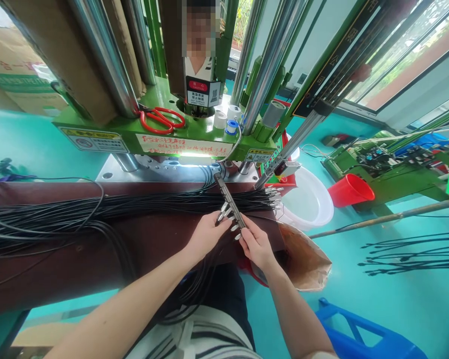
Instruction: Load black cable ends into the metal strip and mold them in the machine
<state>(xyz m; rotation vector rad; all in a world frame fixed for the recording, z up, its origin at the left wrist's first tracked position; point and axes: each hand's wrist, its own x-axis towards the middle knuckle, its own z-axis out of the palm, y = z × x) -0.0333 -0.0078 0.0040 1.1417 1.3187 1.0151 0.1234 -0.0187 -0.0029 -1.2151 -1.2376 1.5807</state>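
Right fingers [251, 238] were clamped on metal bar [230, 201]; left fingers [223, 228] pinched a connector [222, 214]; black cables [164, 203] lay beyond both.

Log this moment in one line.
left hand: holding silver connector | right hand: holding metal bar | black cables: on brown table

Lettering about the red-handled metal scissors [163, 120]. Upper right: rectangular black, white and red label [203, 91] on the green metal press [194, 130], "CAUTION", "HOT SURFACE", "DO NOT TOUCH". Far right: long black strip [331, 62], "公司". Just below: rectangular white paper [183, 143], red handwriting, largely illegible.
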